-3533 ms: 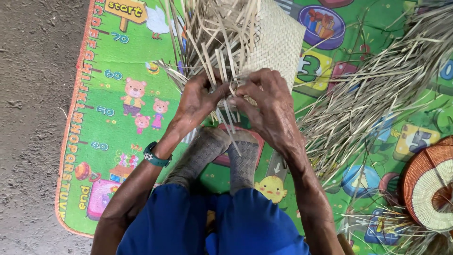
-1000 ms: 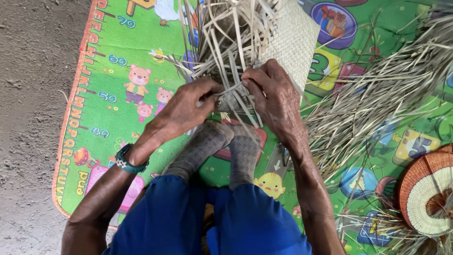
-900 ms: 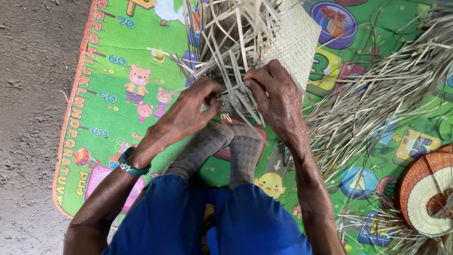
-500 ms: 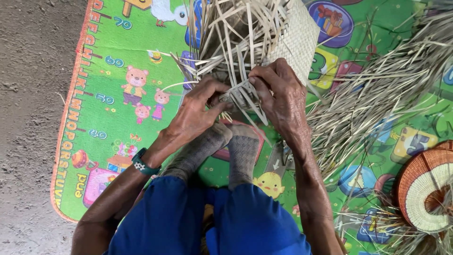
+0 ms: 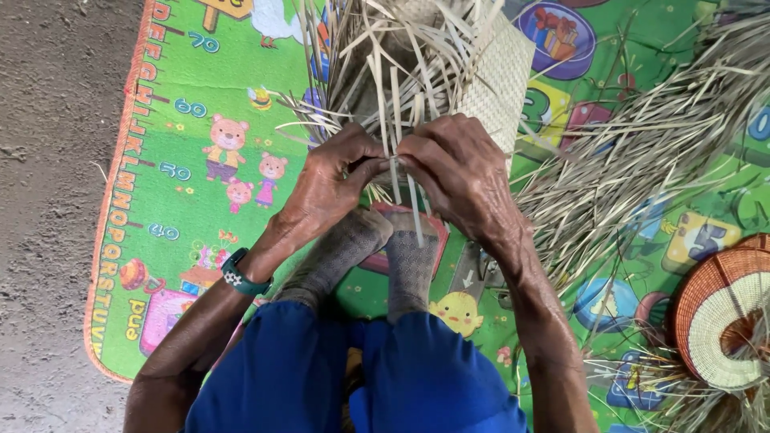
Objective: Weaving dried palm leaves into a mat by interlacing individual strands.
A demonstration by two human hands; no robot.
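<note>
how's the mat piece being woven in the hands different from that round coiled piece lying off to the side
The woven mat piece is flat, pale and finely plaited, with loose strips sticking out of its unfinished edge; the left hand and right hand pinch those strips. The round coiled piece is curved, has an orange-brown rim around a cream band, and lies untouched on the play mat. Both look like woven plant fibre.

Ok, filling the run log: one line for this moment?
left hand: pinching pale straw strips | right hand: pinching same | half-woven straw mat
</note>
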